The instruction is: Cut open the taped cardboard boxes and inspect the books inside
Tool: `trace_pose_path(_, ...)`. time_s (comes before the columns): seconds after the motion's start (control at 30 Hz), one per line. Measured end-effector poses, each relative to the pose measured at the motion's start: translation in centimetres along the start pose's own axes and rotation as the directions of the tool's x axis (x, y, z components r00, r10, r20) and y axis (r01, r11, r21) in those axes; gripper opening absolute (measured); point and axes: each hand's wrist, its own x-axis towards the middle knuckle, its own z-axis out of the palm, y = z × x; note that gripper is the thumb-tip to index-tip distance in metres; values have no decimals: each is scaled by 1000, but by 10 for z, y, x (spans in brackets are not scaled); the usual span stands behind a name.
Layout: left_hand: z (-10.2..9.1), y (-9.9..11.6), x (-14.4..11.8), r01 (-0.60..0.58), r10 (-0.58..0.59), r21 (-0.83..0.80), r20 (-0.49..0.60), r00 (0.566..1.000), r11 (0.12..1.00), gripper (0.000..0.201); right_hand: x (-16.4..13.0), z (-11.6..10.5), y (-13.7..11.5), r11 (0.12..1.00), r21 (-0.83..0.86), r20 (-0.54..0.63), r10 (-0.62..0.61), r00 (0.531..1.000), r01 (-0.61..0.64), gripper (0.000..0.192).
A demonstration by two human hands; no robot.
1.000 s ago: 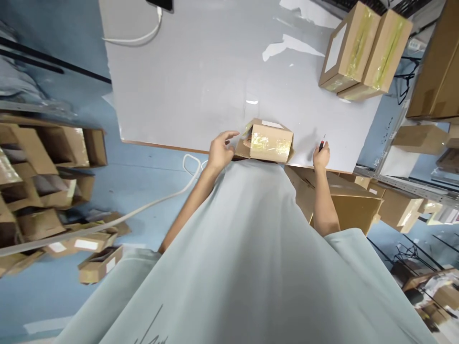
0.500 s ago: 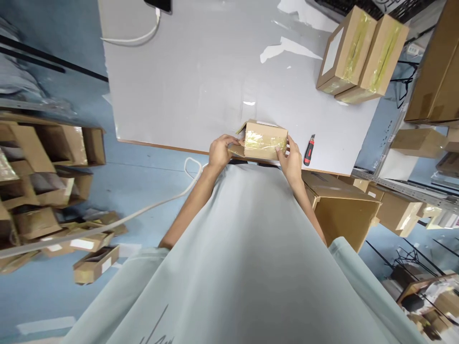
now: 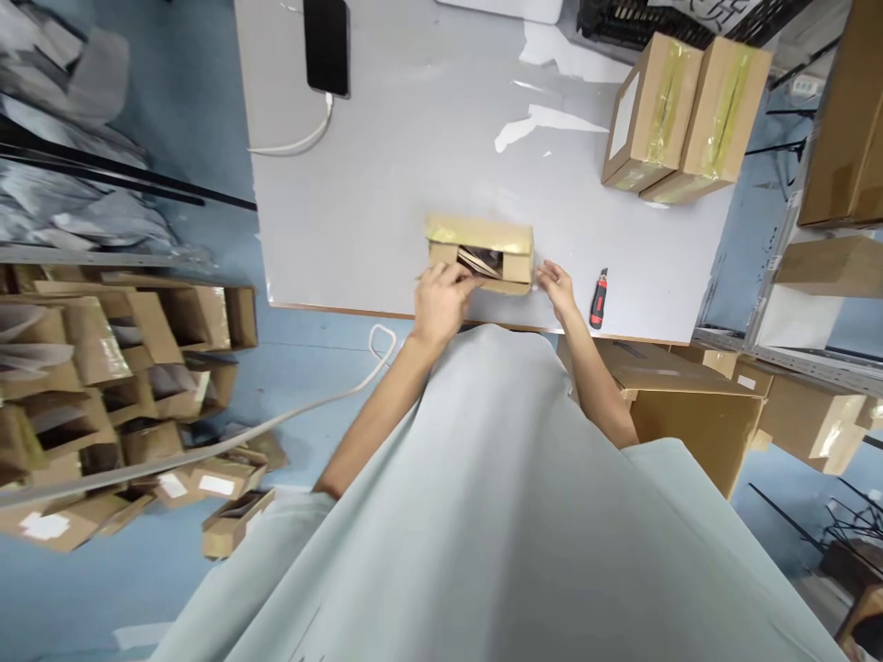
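A small cardboard box (image 3: 514,241) with yellowish tape along its top lies near the table's front edge. Its opening faces me, and thin layers of cardboard or paper show inside. My left hand (image 3: 440,302) is curled over the box's left front, with its fingertips at the edge of the opening. Just off the right end is my right hand (image 3: 557,287), its fingers a little apart and holding nothing visible. To the right of that hand lies a red and black utility knife (image 3: 599,302) with its blade end pointing away from me.
Two taped cardboard boxes (image 3: 680,119) stand at the table's back right, near torn white paper (image 3: 544,124). A phone (image 3: 326,48) on a white cable lies back left. Open cartons (image 3: 172,317) crowd the left floor; a large carton (image 3: 690,423) stands below the table's right side.
The box has turned so its opening now faces me. My left hand has moved onto its front, and my right hand has come off its right end. The view has shifted.
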Motion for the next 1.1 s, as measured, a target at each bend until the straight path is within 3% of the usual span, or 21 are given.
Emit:
trace_pose_path(0.1,16,13,-3,-29,28,1,111,993,1000,30,-7,-2,-1,996,-85,-115,-50,992,41,42)
trace_pose_path(0.2,17,16,-11,13,-8,-56,92,996,998,27,-30,-13,-11,962,-216,-138,-198,970,166,26)
trace_pose_path(0.3,9,9,-15,105,-100,-110,51,994,988,42,-59,-15,-27,896,-352,-38,-302,953,270,28)
trace_pose_path(0.4,3,1,-11,184,-174,-107,92,980,977,43,-77,-2,-42,781,-487,195,-341,920,392,32)
trace_pose_path(0.5,2,-1,-4,199,-185,-93,139,973,976,57,-81,18,-53,618,-610,391,-309,867,496,29)
trace_pose_path(0.6,3,0,-1,208,-190,-78,194,962,975,88,-74,30,-63,496,-694,438,-285,853,522,53)
trace_pose_path(0.67,4,-1,1,234,-216,-50,241,946,971,93,-69,35,-70,415,-734,458,-281,843,538,62)
trace_pose_path(0.83,8,-6,8,188,-177,-42,192,965,981,93,-57,48,-84,203,-774,554,-241,797,600,45)
trace_pose_path(0.97,6,-7,22,116,-105,-49,181,978,992,120,-44,72,-83,114,-764,625,-114,772,635,31)
trace_pose_path(1.1,4,-6,40,109,-97,-32,258,961,993,134,-28,100,-79,16,-791,611,22,791,611,32)
